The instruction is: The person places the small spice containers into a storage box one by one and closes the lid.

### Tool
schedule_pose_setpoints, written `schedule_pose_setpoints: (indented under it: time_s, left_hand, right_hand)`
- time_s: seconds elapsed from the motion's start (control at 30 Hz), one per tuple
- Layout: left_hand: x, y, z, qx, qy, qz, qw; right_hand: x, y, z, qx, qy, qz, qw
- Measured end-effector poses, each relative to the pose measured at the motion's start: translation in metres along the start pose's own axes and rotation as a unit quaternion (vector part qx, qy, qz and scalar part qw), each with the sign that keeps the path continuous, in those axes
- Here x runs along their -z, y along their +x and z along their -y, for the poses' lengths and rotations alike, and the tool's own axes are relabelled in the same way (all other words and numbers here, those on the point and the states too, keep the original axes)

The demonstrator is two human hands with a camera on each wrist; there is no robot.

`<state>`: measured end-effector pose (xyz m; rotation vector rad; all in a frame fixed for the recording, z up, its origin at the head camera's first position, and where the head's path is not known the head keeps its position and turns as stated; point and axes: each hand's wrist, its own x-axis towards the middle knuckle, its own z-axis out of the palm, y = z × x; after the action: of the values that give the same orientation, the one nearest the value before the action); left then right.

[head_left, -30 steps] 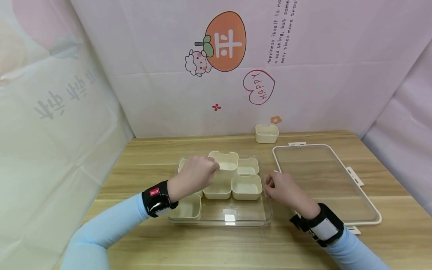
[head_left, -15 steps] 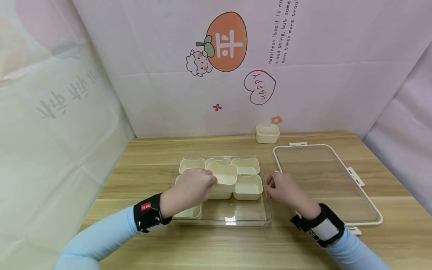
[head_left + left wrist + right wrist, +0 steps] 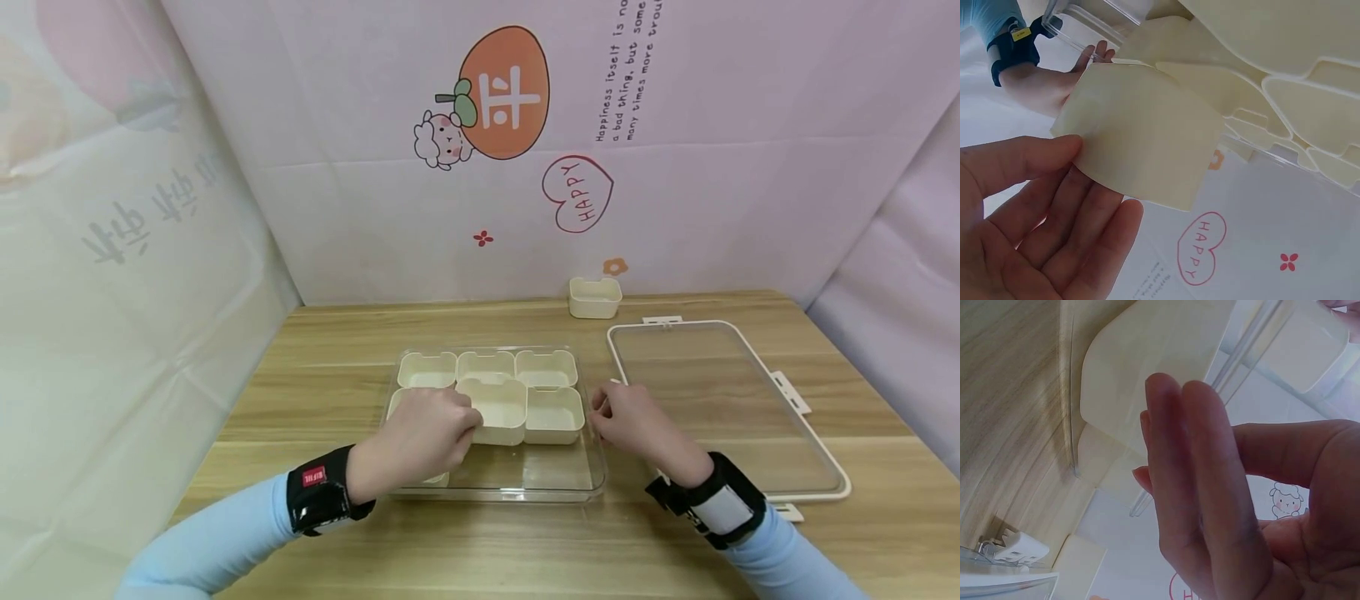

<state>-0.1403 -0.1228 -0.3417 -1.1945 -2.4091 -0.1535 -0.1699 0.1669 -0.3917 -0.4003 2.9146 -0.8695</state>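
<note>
My left hand [image 3: 427, 429] pinches the near left wall of a small cream compartment box [image 3: 497, 408] between thumb and fingers. That box is low over the middle of a clear plastic container [image 3: 517, 494], its rim higher than its neighbours'. In the left wrist view the cream box [image 3: 1147, 134] appears slightly tilted. Beside the container's right wall, my right hand [image 3: 637, 421] has relaxed fingers, their tips right at the wall. Three cream boxes [image 3: 546, 369] form the back row. Another cream box [image 3: 553, 415] stands to the right of the held one; my left hand partly hides others at left.
A clear lid [image 3: 720, 408] with a white frame and side clips lies on the wooden table [image 3: 480, 550] at right. One loose cream box [image 3: 595, 300] stands at the back edge, against the printed cloth [image 3: 360, 225].
My left hand has brought the cream box toward me and down, from over the back row to the container's middle row. My right hand has stayed in place.
</note>
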Motion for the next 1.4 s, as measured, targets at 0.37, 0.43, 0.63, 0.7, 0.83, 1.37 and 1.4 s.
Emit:
schedule_pose_setpoints:
  time_s: [0.37,0.43,0.63,0.7,0.83,1.37,1.4]
  left_hand:
    - [0.002,-0.006,-0.008,-0.014,-0.030,0.003,0.9994]
    - [0.003,-0.007,-0.009,-0.011,-0.036,0.013,0.9992]
    - [0.003,-0.010,-0.012,-0.008,-0.037,0.038,0.9986]
    - [0.003,-0.010,-0.013,-0.008,-0.036,0.045,0.9983]
    - [0.003,-0.011,-0.015,-0.004,-0.033,0.062,0.9975]
    - [-0.007,-0.017,-0.019,0.007,-0.030,0.098,0.9947]
    - [-0.008,-0.017,-0.019,0.008,-0.030,0.098,0.9947]
  right_hand:
    - [0.000,0.000,-0.001,0.002,0.001,-0.001,1.000]
    - [0.000,0.000,-0.001,0.002,0.000,-0.002,1.000]
    - [0.000,0.001,-0.001,0.002,-0.003,-0.002,1.000]
    - [0.000,0.001,-0.002,0.002,-0.004,-0.001,1.000]
    - [-0.001,0.000,-0.002,0.001,-0.005,-0.001,1.000]
    - [0.000,0.001,0.000,-0.006,-0.009,0.001,1.000]
    - [0.000,0.001,0.000,-0.007,-0.007,0.002,1.000]
